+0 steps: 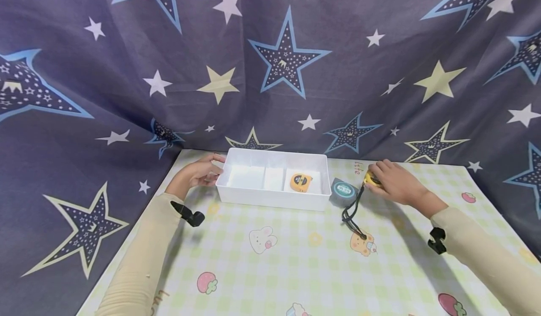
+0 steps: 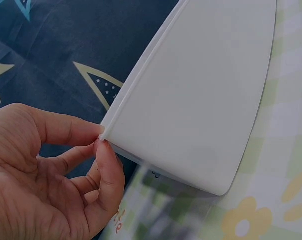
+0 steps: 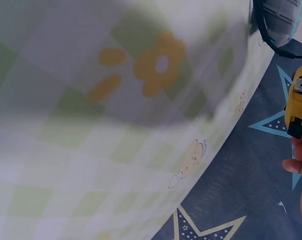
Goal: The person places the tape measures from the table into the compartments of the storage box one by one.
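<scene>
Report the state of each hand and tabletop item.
White box: upright, open-topped
Orange tape measure: lying inside the box
Grey tape measure: outside, beside the box
Yellow tape measure: held
Black cord: looped, slack
Left hand: pinching the box's rim
Right hand: gripping the yellow tape measure

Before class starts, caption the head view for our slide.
Left hand pinches a white box; right hand grips a yellow tape measure.

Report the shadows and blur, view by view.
Head view: a shadow stretches beside the right sleeve, over the checked tablecloth; left wrist view: a blurred grey patch, its source unclear, near the white box; right wrist view: a broad, soft-edged shadow.
</scene>
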### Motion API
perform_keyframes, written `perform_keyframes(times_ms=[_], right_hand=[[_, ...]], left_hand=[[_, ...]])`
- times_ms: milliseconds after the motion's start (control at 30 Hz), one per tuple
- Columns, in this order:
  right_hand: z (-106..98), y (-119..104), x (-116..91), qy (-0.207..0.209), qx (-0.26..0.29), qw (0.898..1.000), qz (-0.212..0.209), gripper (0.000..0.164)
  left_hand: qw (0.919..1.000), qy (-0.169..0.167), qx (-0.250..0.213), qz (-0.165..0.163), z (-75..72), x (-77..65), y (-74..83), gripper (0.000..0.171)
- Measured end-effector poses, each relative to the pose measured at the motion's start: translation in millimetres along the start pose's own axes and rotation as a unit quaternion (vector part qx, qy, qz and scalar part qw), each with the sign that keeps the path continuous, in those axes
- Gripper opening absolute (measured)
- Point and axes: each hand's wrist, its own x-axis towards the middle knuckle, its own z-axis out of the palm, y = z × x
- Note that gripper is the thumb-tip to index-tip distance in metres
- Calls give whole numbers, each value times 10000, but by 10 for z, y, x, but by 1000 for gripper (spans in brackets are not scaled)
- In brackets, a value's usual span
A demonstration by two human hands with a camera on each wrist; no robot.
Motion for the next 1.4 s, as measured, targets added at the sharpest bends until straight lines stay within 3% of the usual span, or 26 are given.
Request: perform_keyframes(times_ms=[500, 933, 1400], right_hand=[[-197, -49, 147, 48, -190, 9997, -167, 47], [-297, -236, 342, -50, -234, 9987, -452, 52], [-414, -330, 593, 397, -227, 9963, -733, 52]], left_hand=[[10000, 2, 1, 44, -8, -2, -12, 60], [10000, -19, 10, 35, -9, 2, -12, 61], [10000, -30, 6, 9, -6, 0, 0, 61]])
